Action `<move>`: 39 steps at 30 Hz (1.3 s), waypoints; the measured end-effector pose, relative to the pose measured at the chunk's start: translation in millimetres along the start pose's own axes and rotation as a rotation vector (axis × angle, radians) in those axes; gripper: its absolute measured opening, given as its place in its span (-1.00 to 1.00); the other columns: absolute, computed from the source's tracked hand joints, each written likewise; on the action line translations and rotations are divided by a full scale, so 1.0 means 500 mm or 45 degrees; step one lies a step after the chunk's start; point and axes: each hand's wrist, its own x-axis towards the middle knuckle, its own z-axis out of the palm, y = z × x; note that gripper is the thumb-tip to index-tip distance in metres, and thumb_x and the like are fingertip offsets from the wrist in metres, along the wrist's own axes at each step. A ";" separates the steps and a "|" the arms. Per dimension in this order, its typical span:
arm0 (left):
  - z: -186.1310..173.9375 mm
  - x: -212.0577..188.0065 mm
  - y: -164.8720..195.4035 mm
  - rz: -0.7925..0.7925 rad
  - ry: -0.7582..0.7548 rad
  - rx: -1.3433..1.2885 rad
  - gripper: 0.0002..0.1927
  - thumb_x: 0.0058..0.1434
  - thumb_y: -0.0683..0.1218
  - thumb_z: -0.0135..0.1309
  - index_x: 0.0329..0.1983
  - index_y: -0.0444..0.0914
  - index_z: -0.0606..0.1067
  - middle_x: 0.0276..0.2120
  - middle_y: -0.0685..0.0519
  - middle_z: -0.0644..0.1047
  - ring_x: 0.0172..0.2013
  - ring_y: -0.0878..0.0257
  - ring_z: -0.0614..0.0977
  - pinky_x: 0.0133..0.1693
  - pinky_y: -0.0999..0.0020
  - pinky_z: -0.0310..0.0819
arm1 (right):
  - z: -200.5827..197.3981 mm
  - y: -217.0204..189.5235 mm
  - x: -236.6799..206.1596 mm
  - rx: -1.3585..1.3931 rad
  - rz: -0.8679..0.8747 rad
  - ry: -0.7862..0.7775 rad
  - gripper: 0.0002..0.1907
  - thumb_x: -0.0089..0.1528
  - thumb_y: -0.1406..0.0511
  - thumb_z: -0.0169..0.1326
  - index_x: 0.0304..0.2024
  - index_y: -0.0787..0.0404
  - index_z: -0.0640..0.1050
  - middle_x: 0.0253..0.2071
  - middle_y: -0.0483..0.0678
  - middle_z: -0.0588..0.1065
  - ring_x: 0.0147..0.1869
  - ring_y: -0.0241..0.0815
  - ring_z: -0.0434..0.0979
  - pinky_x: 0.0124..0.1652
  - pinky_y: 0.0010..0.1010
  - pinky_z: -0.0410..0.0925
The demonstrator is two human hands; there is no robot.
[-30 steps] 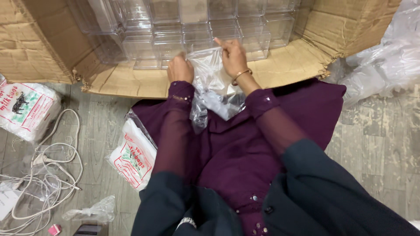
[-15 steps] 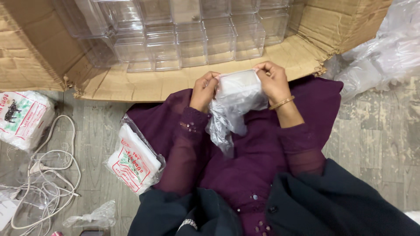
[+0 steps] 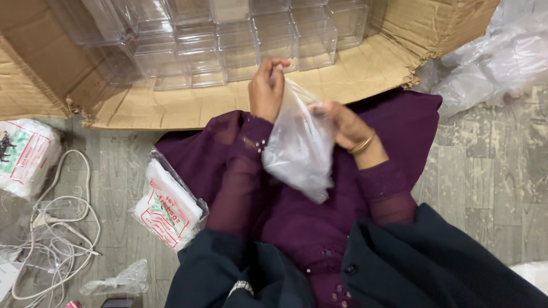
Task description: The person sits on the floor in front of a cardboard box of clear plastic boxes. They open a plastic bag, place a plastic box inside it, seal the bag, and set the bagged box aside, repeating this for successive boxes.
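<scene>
Left hand (image 3: 266, 91) pinches the top edge of a clear plastic bag (image 3: 299, 148); right hand (image 3: 342, 122) grasps its other side, above the cardboard flap (image 3: 188, 105) edge

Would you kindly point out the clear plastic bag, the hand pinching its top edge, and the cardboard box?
clear plastic bag (image 3: 299, 154): head view, middle of the hanging bag.
left hand (image 3: 266, 91): head view, back of the hand at the bag's top.
cardboard box (image 3: 354, 74): head view, bare front flap.

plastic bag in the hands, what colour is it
Clear, see-through plastic bag, held by both hands; the head view shows it best.
</scene>
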 end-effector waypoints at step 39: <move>-0.030 -0.005 0.033 -0.076 -0.871 -0.746 -0.32 0.29 -0.37 0.11 0.47 -0.29 0.22 0.20 -0.03 0.48 0.27 0.30 0.46 0.30 0.36 0.35 | -0.033 -0.109 0.022 -0.844 -0.266 0.134 -0.48 0.25 0.33 0.22 0.26 0.20 0.46 -0.02 -0.17 0.52 0.01 -0.38 0.53 -0.02 -0.56 0.43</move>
